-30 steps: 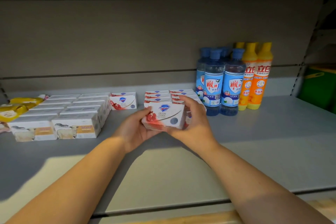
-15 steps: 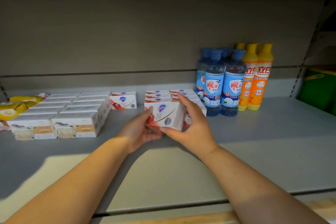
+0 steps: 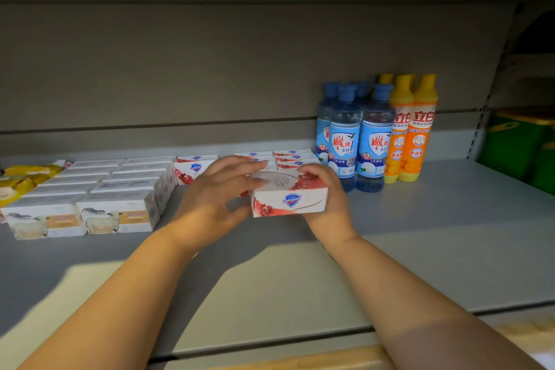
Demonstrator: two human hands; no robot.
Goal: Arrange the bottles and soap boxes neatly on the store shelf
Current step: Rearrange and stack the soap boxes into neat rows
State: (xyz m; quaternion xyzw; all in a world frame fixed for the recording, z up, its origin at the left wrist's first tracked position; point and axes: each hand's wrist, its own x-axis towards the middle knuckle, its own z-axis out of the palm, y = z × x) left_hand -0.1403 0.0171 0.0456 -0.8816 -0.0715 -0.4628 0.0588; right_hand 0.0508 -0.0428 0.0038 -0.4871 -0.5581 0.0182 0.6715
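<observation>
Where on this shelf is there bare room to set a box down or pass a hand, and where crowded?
Free: the right of the shelf between yellow bottles and green container, and the front strip before the held soap box. Crowded: the left, packed with white soap boxes, and the centre rear, red-and-white boxes beside the blue bottles.

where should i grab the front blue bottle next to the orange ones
Probably the narrow neck of the front blue bottle, from the front and above: it stands upright, with another blue bottle and an orange bottle crowding its sides.
</observation>
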